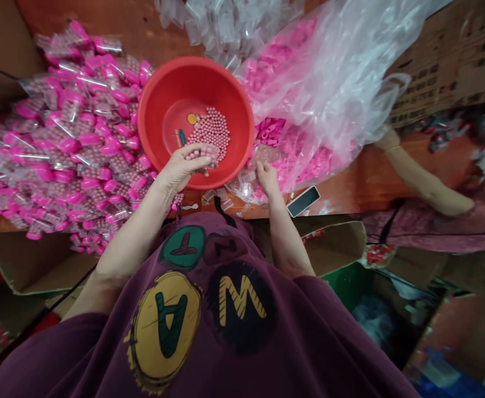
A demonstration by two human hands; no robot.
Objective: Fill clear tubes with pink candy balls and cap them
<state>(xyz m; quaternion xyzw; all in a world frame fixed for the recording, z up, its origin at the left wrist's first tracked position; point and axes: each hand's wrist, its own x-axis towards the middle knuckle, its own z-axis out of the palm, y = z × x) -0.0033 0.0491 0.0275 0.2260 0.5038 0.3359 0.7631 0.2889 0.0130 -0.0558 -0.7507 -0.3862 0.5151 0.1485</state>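
My left hand (184,167) is over the near rim of a red plastic basin (151,110). Its fingers and thumb are closed round a small clear container filled with pink beads (204,153). Loose pink beads (213,128) lie in the bottom of the basin. To the right of the basin, my right hand (267,178) has its fingers pinched together beside clear plastic pieces (247,185) and bright pink plastic parts (269,131). What those fingers hold, if anything, is too small to make out.
At left is a large heap of bead-filled clear containers with pink caps (76,138). Clear empty containers (221,25) lie at the back. A clear plastic bag (329,83) covers pink parts. A phone (303,201) rests by the table edge. Another person's arm (428,182) reaches in from the right.
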